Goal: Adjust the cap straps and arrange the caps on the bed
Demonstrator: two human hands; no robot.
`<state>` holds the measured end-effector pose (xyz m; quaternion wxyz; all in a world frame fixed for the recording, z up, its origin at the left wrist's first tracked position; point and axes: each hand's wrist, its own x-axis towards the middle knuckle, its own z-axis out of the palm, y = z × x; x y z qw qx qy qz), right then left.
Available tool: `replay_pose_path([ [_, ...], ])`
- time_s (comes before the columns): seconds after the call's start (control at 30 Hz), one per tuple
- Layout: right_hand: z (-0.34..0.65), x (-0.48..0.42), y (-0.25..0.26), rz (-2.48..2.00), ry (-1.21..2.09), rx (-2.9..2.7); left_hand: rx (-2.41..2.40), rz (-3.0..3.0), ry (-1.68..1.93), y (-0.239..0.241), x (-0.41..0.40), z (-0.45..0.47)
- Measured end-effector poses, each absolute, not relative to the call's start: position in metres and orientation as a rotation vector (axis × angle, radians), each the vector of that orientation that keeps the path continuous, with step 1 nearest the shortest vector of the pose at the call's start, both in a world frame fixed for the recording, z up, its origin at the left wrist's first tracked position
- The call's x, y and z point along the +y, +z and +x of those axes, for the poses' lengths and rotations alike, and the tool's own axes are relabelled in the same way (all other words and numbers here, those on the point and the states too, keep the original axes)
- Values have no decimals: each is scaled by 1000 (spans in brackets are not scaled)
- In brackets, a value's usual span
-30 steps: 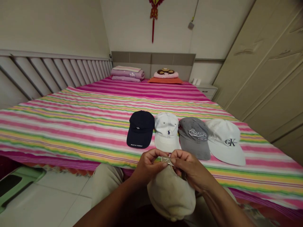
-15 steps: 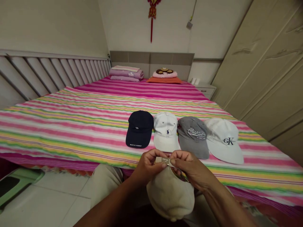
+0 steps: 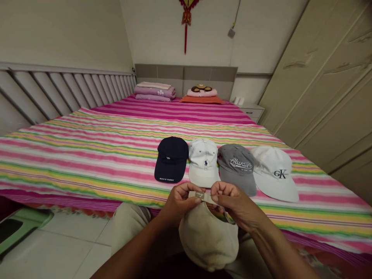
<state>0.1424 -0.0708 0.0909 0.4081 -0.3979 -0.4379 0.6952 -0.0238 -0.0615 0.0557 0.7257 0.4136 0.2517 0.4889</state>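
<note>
A beige baseball cap hangs over my lap, its back opening toward the bed. My left hand is closed on the cap's back strap, thumb and fingers pinching beside a metal buckle. On the other side of the buckle, my right hand pinches the same strap. Just beyond my hands lie a navy cap, a white cap with a small horse emblem, a grey cap with "Always" lettering and a white cap marked "CK", side by side.
The caps rest on a striped bedspread. Folded purple bedding and a pink bundle on an orange pillow sit by the headboard. A green stool stands on the tiled floor at left; wardrobe doors line the right.
My hands have moved slightly apart along the strap, so more strap shows between the buckle and my right fingers. The caps on the bed have stayed put.
</note>
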Motion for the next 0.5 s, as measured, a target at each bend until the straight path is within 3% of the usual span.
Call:
replay_pose_path([
  [0.5,134,-72,91,-1035,1730,-1079,556,930,1083,62,-65,-24],
])
